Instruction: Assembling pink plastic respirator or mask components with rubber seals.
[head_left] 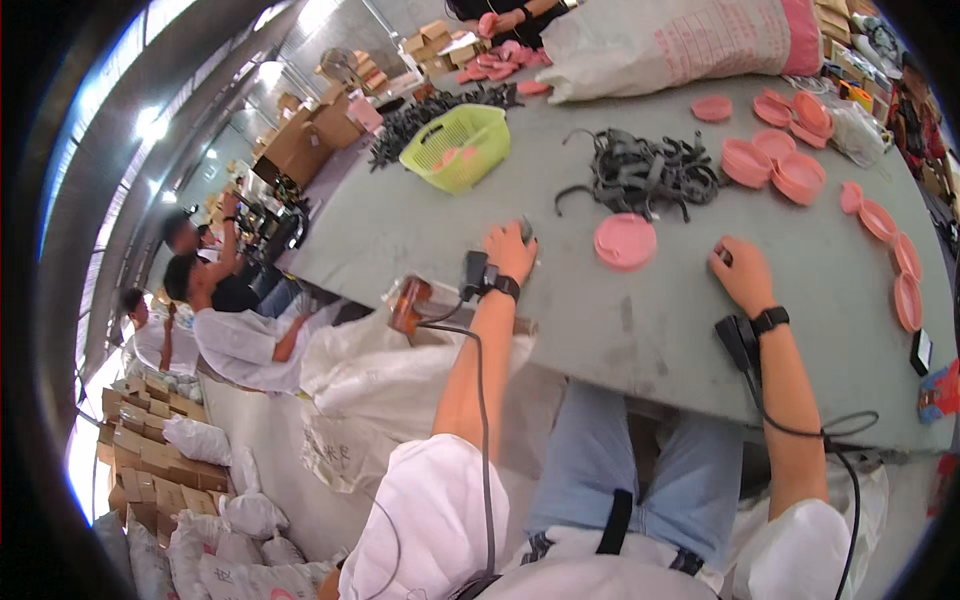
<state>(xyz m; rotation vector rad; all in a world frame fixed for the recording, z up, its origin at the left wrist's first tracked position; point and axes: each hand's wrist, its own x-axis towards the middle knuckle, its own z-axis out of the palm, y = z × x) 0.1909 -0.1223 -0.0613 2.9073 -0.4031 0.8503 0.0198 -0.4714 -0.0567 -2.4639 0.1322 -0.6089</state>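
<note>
Head view, and the pink round case (626,242) sits on the grey surface (610,325) between left hand (511,252) and right hand (744,276), apart from both, near black straps (655,178); fingers curl, whether clamped on anything, can't tell!

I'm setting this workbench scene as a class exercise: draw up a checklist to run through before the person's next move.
1. Pink round piece lying between the hands: ok, on the table, touched by neither.
2. Black straps separated: not ok, heaped in a tangle.
3. Left hand empty: cannot tell, something dark shows by its fingertips.
4. Right hand empty: cannot tell, its curled fingers hide the grip.
5. Green basket clear of both hands: ok, standing beyond the left one.
</note>
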